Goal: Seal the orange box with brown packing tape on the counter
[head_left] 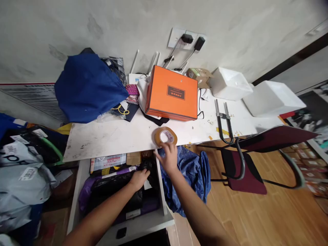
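Head view: right hand (167, 158) reaches toward tape roll (165, 136).

We find open room along the front edge of the table (107, 136), left of the tape roll (165, 136) that sits at that edge. The back is blocked: a blue bag (87, 87) fills the rear left corner, an orange box (172, 93) the middle, white boxes (230, 83) the right. The open drawer (143, 223) is packed with black parcels (115, 186); a chair (246, 160) bars the front right.
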The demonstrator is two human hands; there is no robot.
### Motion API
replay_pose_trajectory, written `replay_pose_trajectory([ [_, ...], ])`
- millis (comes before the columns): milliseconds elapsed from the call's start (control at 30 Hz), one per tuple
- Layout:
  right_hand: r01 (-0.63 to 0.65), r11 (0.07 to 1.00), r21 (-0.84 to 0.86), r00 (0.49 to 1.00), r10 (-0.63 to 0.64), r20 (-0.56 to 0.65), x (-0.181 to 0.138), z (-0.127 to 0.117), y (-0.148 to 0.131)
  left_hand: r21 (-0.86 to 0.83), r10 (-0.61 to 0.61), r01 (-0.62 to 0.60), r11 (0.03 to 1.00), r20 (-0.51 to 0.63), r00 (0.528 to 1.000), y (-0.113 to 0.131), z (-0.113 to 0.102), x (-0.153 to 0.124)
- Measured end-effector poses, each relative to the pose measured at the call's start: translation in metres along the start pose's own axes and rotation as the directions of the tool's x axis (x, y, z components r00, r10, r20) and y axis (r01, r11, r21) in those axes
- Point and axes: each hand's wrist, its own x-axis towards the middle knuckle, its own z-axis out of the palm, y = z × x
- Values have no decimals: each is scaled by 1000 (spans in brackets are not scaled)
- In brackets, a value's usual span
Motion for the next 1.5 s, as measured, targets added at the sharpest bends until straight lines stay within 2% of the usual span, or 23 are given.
replay_pose_trajectory([
  [67,54,997,60,986,-62,154,-47,12,-8,-21,70,-69,997,50,996,9,11,-5],
  [133,49,994,93,960,-73,272,-95,28,-14,-34,99,-97,995,70,993,19,21,-8],
  [200,-29,995,93,949,-1,314,-132,43,-15,-37,79,-76,996,75,994,27,30,-7],
  [300,-161,981,106,936,117,333,-160,54,-13,-56,47,-41,998,92,995,34,39,-6],
  [467,-238,946,222,917,144,371,-167,50,-9,-97,19,-11,995,86,996,36,43,-15],
  [633,-243,940,240,933,158,324,-174,47,-3,-111,-1,3,994,24,1000,33,30,-30],
  [767,-138,959,249,953,60,297,-181,44,-3,-147,1,-8,989,-43,999,38,20,-49],
  [967,5,957,290,977,-67,203,-201,30,-5,-261,137,-175,949,-158,978,56,17,-93],
  [1067,91,925,369,971,-164,173,-214,12,-10,-341,173,-259,904,-264,949,49,19,-100],
  [1167,128,882,453,970,-207,130,-224,-14,-20,-414,121,-268,870,-348,930,30,25,-93],
  [1333,36,867,497,996,-71,51,-225,-50,-34,-553,81,-299,778,-383,920,8,36,-76],
  [1433,-54,855,516,999,42,34,-223,-57,-32,-627,92,-338,702,-390,916,10,35,-72],
  [1500,-180,814,553,982,183,49,-222,-56,-29,-661,109,-362,658,-392,913,16,32,-73],
])
